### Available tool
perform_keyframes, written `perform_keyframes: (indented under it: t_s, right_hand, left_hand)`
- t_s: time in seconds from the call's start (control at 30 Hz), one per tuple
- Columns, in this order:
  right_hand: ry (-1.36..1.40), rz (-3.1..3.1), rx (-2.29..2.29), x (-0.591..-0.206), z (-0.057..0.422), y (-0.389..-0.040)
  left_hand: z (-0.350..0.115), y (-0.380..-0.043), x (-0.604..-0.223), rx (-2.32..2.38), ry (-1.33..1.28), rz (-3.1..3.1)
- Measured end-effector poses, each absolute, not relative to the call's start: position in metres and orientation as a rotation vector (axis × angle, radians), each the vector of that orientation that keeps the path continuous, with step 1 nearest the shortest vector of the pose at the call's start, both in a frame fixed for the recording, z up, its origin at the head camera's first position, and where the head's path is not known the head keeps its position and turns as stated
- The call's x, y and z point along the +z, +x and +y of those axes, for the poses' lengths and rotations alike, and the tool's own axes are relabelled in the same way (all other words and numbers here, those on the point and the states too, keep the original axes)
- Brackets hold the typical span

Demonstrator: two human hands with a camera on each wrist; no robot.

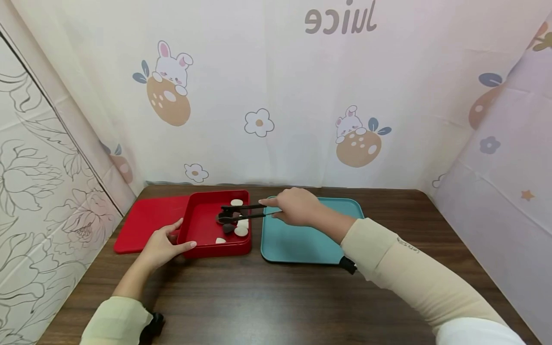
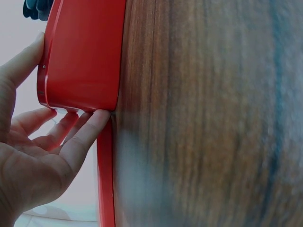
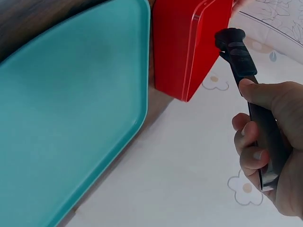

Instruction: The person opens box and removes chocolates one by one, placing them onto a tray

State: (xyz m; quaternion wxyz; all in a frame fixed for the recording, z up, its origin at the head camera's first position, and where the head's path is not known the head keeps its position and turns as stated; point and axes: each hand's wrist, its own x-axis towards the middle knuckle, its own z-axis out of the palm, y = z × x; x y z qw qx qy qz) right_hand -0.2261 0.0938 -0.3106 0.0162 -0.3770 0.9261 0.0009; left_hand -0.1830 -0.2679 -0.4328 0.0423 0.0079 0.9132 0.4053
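On the left of the table stands a red rectangular box (image 1: 202,225), open at the top. My left hand (image 1: 160,248) holds its near left corner, thumb at the near rim and fingertips against the left side wall. My right hand (image 1: 297,207) grips black tongs (image 1: 254,216), which reach leftward over the box's right wall. The tong tips are among small pieces inside. Several white rounded pieces (image 1: 241,231) lie along the right side, with a dark piece (image 1: 228,228) beside them. I cannot tell whether a dark piece is caught between the tips.
A flat red lid-like panel (image 1: 146,223) lies left of the box. A teal tray (image 1: 302,244) sits just to the box's right, beneath my right forearm. Behind the wooden table (image 1: 276,297) hangs a printed curtain (image 1: 293,158), with more patterned cloth at both sides.
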Motion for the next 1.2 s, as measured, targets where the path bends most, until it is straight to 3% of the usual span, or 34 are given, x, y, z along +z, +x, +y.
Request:
perform_keyframes:
  t_s: [0.67, 1.2]
  right_hand:
    - [-1.14, 2.923, -0.058, -0.296, 0.145, -0.225]
    - [-1.053, 2.989, -0.09, -0.32, 0.179, -0.232]
  left_hand:
    - [-0.27, -0.182, -0.434, 1.263, 0.022, 2.783]
    - [-0.269, -0.184, -0.434, 1.258, 0.027, 2.78]
